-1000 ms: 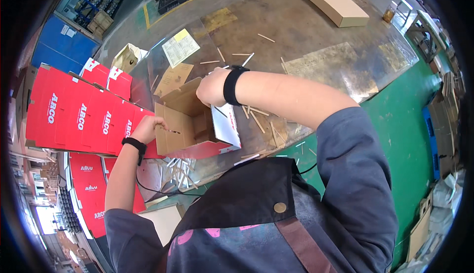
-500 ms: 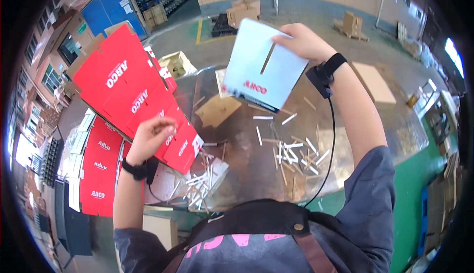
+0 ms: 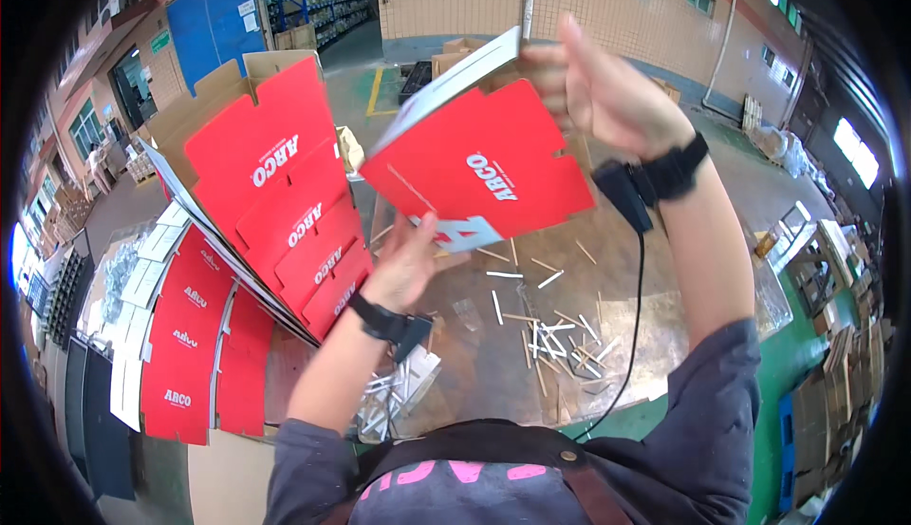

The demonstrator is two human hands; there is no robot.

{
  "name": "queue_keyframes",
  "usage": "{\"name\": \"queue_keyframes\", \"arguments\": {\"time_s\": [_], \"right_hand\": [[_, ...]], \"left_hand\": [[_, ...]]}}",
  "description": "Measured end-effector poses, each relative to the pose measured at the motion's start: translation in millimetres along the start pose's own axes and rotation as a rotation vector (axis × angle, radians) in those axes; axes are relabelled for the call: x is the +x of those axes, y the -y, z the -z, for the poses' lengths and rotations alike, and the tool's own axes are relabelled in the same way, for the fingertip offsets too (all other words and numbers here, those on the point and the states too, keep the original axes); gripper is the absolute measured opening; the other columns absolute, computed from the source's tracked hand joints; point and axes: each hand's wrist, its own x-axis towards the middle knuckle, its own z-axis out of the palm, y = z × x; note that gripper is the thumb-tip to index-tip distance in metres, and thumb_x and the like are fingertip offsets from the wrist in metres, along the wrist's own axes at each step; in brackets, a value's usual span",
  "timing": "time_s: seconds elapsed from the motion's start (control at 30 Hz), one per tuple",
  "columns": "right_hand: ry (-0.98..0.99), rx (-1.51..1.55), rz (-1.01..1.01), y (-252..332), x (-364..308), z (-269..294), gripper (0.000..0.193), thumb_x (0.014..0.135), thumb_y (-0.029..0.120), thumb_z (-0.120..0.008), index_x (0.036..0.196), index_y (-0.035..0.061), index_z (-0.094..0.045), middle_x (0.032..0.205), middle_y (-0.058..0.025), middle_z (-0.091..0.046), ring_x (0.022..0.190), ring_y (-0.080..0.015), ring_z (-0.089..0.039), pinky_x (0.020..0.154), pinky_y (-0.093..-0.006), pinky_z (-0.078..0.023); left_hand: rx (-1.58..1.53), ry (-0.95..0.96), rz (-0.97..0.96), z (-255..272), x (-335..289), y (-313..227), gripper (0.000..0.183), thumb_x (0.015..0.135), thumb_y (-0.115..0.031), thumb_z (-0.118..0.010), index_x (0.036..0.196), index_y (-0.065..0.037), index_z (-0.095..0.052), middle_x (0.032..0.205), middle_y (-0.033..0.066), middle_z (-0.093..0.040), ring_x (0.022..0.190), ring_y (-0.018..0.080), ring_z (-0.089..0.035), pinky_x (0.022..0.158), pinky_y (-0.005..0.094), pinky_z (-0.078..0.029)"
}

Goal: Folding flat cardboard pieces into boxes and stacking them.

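A red and white cardboard carton [image 3: 493, 164] is up in the air over the table, tilted, its white side folded away from the red one. My left hand [image 3: 403, 269] grips its lower left corner, with the fingers against the red and white edge. At the upper right my right hand [image 3: 622, 98] has its fingers outstretched by the carton's open brown edge, thumb up, slightly blurred. Whether those fingertips touch the board is hard to see. To the left leans a row of nested open red cartons [image 3: 270, 159], brown inside, close to my left forearm.
Flat red and white cartons [image 3: 180, 354] are stacked at the lower left. Loose white and brown strips [image 3: 569, 345] lie scattered on the brown table [image 3: 474, 373]. More strips form a heap [image 3: 389, 402] near my left forearm. A cable [image 3: 638, 326] hangs from my right wrist.
The flat white carton in my right hand has turned and opened, showing its red side. My left hand moved right from beside the nested cartons onto its corner. My right hand's fingers have spread.
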Motion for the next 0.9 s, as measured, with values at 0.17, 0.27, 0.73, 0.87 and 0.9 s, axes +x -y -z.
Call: {"name": "queue_keyframes", "arguments": {"time_s": [0.17,0.27,0.73,0.87,0.9], "right_hand": [[-0.256,-0.996,0.506,-13,-20,-42,0.028,0.087,0.008,-0.068,0.111,-0.0053,-0.061,0.095,-0.0155,-0.071,0.087,-0.0194,-0.068,0.078,-0.0307,-0.052],[-0.39,-0.743,0.781,34,-37,-64,0.031,0.094,-0.001,-0.06,0.125,-0.0028,-0.056,0.107,-0.0086,-0.07,0.099,-0.0141,-0.065,0.086,-0.0278,-0.052],[0.35,-0.772,0.929,96,122,-135,0.029,0.093,0.001,-0.064,0.122,0.0036,-0.059,0.11,-0.0024,-0.068,0.105,-0.0093,-0.062,0.09,-0.026,-0.05],[0.383,-0.906,0.7,126,119,-137,0.028,0.09,0.002,-0.067,0.117,0.0035,-0.059,0.108,0.0001,-0.065,0.105,-0.0099,-0.062,0.094,-0.0283,-0.05],[0.38,-0.919,0.668,134,122,-143,0.028,0.09,0.003,-0.068,0.117,0.004,-0.059,0.104,-0.0002,-0.066,0.102,-0.0107,-0.063,0.092,-0.0283,-0.05]], "left_hand": [[-0.113,0.058,-0.247,-35,2,-4,0.061,0.103,-0.027,-0.05,0.155,-0.019,-0.018,0.157,0.0101,-0.03,0.144,0.0302,-0.032,0.11,0.0534,-0.038],[0.136,0.113,-0.626,-51,-18,-41,0.073,0.1,-0.013,-0.056,0.157,-0.011,-0.01,0.16,0.0121,-0.025,0.147,0.0283,-0.027,0.112,0.0495,-0.035],[1.765,-0.483,-0.988,64,-133,-303,0.046,0.093,-0.042,-0.065,0.11,-0.001,-0.053,0.102,0.0113,-0.054,0.065,0.0194,-0.051,0.06,0.0301,-0.044],[1.642,-0.434,-1.024,68,-137,-303,0.057,0.087,-0.053,-0.068,0.106,-0.002,-0.052,0.101,0.0086,-0.05,0.067,0.0149,-0.049,0.059,0.0268,-0.045],[1.645,-0.444,-1.038,71,-139,-304,0.057,0.086,-0.053,-0.069,0.106,-0.002,-0.053,0.103,0.0083,-0.05,0.066,0.0136,-0.048,0.058,0.0258,-0.044]]}}
